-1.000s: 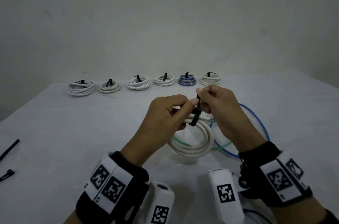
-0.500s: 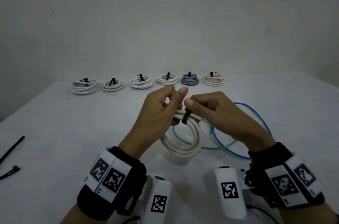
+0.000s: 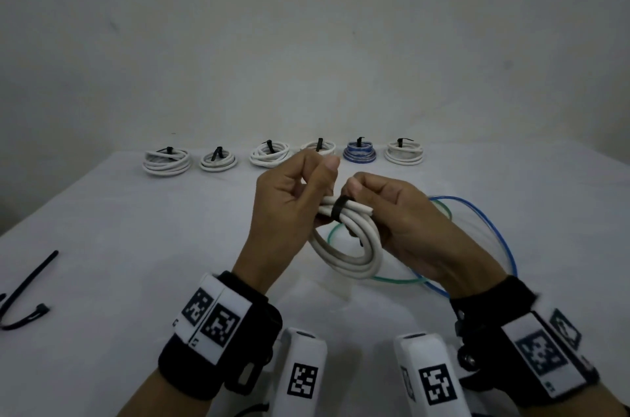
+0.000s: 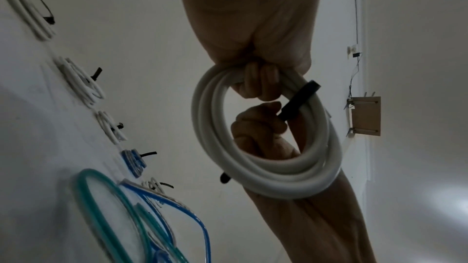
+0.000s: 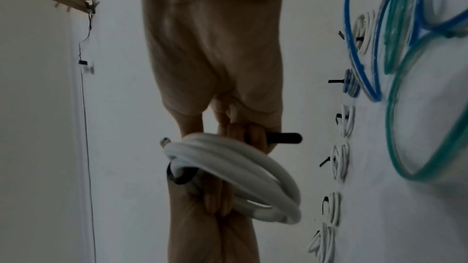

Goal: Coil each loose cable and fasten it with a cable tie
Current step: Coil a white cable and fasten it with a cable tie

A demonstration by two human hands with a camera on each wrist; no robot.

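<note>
Above table (image 3: 136,246), coil (image 3: 344,256) between hands (image 3: 341,212).

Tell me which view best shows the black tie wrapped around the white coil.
The left wrist view: the black tie crosses the white coil unobstructed, its tail running into the right hand's grip. The head view shows only a short band; the right wrist view a blurred loop.

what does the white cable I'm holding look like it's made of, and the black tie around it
White cable: looks like a smooth rubbery or plastic jacket, matte with a soft sheen; it bends into round loops without kinking. Black tie: a flat matte band wrapping snugly; plastic or hook-and-loop strap, can't tell.
</note>
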